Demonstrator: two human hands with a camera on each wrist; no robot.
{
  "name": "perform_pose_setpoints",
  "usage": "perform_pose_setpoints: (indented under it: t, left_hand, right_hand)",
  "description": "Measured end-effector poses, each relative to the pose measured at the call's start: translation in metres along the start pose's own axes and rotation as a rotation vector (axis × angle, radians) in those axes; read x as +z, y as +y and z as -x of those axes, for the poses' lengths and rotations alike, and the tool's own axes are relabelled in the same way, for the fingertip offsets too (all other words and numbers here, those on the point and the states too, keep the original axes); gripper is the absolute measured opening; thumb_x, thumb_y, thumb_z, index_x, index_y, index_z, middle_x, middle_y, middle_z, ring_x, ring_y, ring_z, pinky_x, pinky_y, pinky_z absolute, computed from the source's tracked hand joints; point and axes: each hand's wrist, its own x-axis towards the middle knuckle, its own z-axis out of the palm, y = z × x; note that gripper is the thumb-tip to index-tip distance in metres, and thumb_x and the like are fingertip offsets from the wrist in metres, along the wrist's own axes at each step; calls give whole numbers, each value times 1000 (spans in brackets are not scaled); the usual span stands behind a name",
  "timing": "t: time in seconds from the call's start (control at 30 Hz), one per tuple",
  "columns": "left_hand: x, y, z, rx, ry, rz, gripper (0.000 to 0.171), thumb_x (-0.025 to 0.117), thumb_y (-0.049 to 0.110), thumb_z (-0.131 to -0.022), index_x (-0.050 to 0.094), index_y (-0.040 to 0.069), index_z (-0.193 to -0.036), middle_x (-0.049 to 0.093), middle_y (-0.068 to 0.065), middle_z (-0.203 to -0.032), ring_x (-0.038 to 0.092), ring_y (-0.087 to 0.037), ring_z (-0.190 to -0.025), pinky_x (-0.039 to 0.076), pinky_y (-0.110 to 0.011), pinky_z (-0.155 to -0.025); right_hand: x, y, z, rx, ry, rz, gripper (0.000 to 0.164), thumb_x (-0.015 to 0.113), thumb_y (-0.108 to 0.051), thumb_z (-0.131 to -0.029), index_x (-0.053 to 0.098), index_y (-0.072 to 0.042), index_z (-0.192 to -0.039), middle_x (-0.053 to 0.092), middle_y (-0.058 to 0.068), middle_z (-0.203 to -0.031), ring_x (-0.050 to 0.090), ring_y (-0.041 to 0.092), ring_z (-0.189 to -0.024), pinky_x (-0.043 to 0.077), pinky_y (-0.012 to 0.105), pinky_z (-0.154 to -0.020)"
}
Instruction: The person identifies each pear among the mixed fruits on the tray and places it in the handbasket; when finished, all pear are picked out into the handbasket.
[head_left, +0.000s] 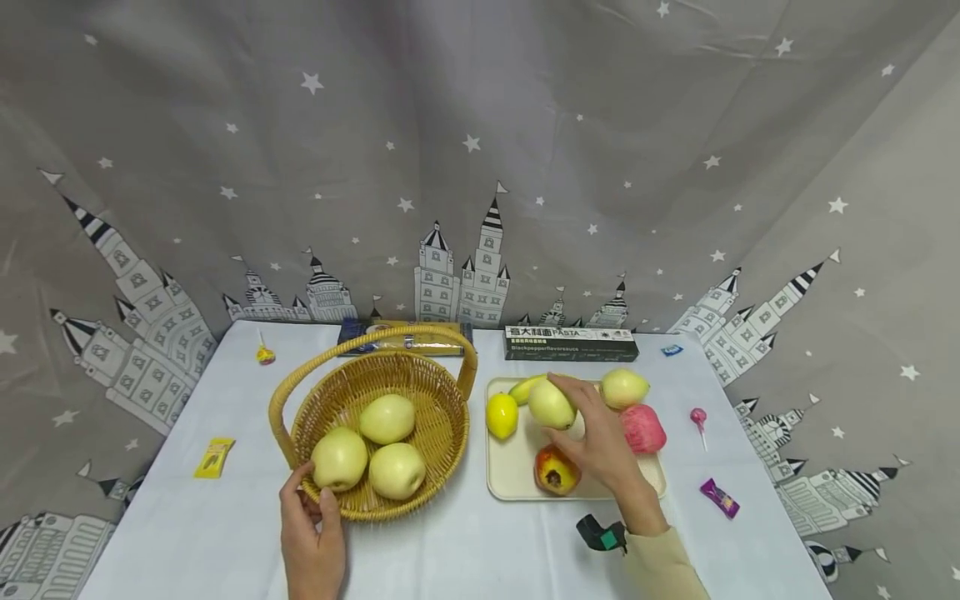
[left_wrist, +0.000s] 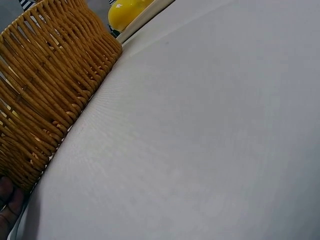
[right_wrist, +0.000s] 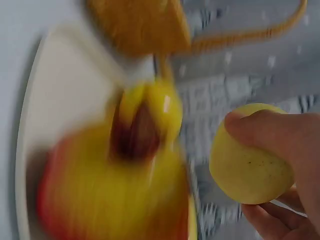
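My right hand [head_left: 600,433] holds a pale yellow-green pear [head_left: 551,403] over the cream tray [head_left: 501,482], thumb and fingers round its sides. The right wrist view shows this pear [right_wrist: 250,160] close up. On the tray lie a lemon [head_left: 502,416], a banana [head_left: 527,388], a red-yellow pomegranate [head_left: 557,471], another pale pear [head_left: 625,388] and a pink fruit [head_left: 643,429]. At the front left of the wicker basket [head_left: 442,408], my left hand [head_left: 313,533] grips its edge. Three pale pears [head_left: 339,458] sit inside. In the left wrist view, fingertips [left_wrist: 7,205] touch the basket's woven side.
Behind the basket lies a pasta packet [head_left: 442,333], and a dark pasta box [head_left: 572,343] stands behind the tray. Small sweets lie at the sides: a yellow packet [head_left: 214,457], lollipops [head_left: 699,416], a purple wrapper [head_left: 720,498] and a blue one [head_left: 672,350].
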Motion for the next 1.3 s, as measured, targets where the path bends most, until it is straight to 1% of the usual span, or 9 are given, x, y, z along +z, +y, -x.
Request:
perform_pose_setpoints:
  t: [0.2,0.43,0.53,0.67,0.8,0.9,1.0,1.17,1.3]
  left_hand:
    - [1,0,1,-1,6,-3,45,53,15,-102,44,14,-146,44,2,-85,42,-4,-72,36,-13,-68]
    - [3,2,0,-2,-11,5,45,52,16,-103,43,17,-147,45,2,-85,42,-5,-73,37,-12,-68]
    - [3,3,0,-6,-15,0,45,52,17,-103,43,17,-147,46,2,-86,42,-5,-74,38,-12,-67]
    - [3,4,-1,-2,-14,5,45,52,17,-102,44,16,-146,45,2,-85,42,-6,-74,37,-13,-68]
    - [3,5,-2,-1,-15,2,45,53,17,-103,44,15,-146,45,2,-87,42,-6,-75,37,-12,-68]
    - [2,5,-2,-10,-13,-6,44,52,18,-103,43,14,-146,45,2,-88,42,-6,-75,37,-12,-67]
    - [2,5,-2,-19,-12,-14,44,52,19,-103,43,14,-146,45,2,-88,42,-6,-75,37,-12,-67]
    - [1,4,-1,-23,-20,-6,44,51,19,-103,43,14,-146,47,1,-90,43,-6,-75,38,-12,-67]
    - [0,1,0,-25,-10,-10,44,52,19,-103,43,16,-146,47,2,-89,43,-5,-74,38,-12,-67]
  right_hand:
    - [25,-42,-13,-113,-113,-170,77,84,-27,-80,46,-27,-148,48,-10,-144,49,14,-130,44,43,-105]
    - [55,-73,-24,-175,-178,-224,77,83,-30,-81,46,-29,-148,46,-11,-143,49,11,-128,46,39,-103]
    - [67,-83,-28,-214,-221,-189,77,83,-32,-81,44,-29,-149,45,-9,-143,50,12,-127,48,37,-100]
    - [84,-95,-33,-250,-265,-85,77,82,-32,-82,44,-27,-149,46,-4,-143,51,15,-125,47,35,-101]
    - [94,-109,-42,-232,-282,16,76,83,-33,-81,47,-23,-146,49,-1,-139,52,17,-123,46,36,-100]
    - [101,-117,-50,-210,-315,52,74,82,-33,-81,46,-23,-145,50,-2,-137,52,16,-121,46,36,-100]
    - [108,-120,-55,-200,-353,101,73,82,-30,-82,47,-21,-145,51,-1,-137,54,17,-119,47,37,-99]
    - [118,-120,-57,-240,-427,236,74,82,-27,-82,47,-18,-146,51,6,-138,58,23,-116,51,38,-93]
    - [121,-121,-57,-242,-460,240,76,81,-29,-83,44,-19,-149,47,9,-144,58,25,-117,51,41,-92]
